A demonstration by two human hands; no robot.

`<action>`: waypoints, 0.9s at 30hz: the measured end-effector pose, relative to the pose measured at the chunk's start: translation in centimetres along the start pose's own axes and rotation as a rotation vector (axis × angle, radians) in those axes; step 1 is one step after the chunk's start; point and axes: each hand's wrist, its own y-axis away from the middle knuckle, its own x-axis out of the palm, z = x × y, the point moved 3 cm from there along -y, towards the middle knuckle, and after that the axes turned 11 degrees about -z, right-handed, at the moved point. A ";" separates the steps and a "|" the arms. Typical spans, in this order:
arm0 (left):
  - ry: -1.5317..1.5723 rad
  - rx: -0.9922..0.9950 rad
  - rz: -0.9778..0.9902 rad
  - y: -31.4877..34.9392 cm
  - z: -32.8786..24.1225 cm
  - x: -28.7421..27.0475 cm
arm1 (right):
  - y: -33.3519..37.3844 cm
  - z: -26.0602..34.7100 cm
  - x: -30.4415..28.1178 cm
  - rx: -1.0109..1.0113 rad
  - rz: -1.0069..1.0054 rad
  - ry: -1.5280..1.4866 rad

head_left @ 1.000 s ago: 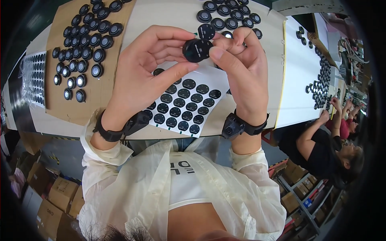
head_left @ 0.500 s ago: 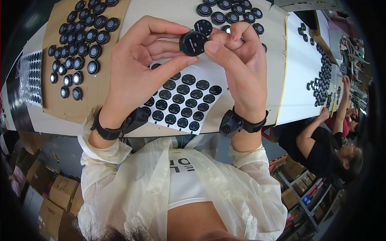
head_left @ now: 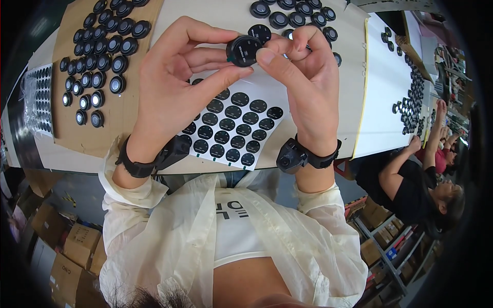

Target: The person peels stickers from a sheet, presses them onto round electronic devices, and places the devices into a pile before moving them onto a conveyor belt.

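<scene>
Two bare hands meet above the table (head_left: 210, 11), around a round black part (head_left: 245, 51).

The sheet of black labels (head_left: 234, 126) lies nearest, its upper left hidden by the left hand (head_left: 172, 84). That hand arches inward, fingers clamped on the part, thumb below and forefinger above. The right hand (head_left: 310, 87) rests its thumb on the part's right edge, other fingers curled; whether they grip cannot be told. A second black disc (head_left: 260, 33) shows just beyond, partly covered, its support unclear. Farther off, the loose black parts (head_left: 279, 20) run out of view.
</scene>
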 end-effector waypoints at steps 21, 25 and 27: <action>0.014 -0.007 -0.090 0.2 0.3 -0.4 | -0.4 -0.8 -0.1 -0.186 -0.041 0.233; -0.008 -0.044 -0.108 0.3 0.2 -0.9 | -0.1 -0.3 0.6 -0.188 -0.082 0.329; 0.000 -0.029 -0.110 0.6 -0.4 -0.9 | -0.1 -0.4 0.3 -0.286 -0.071 0.362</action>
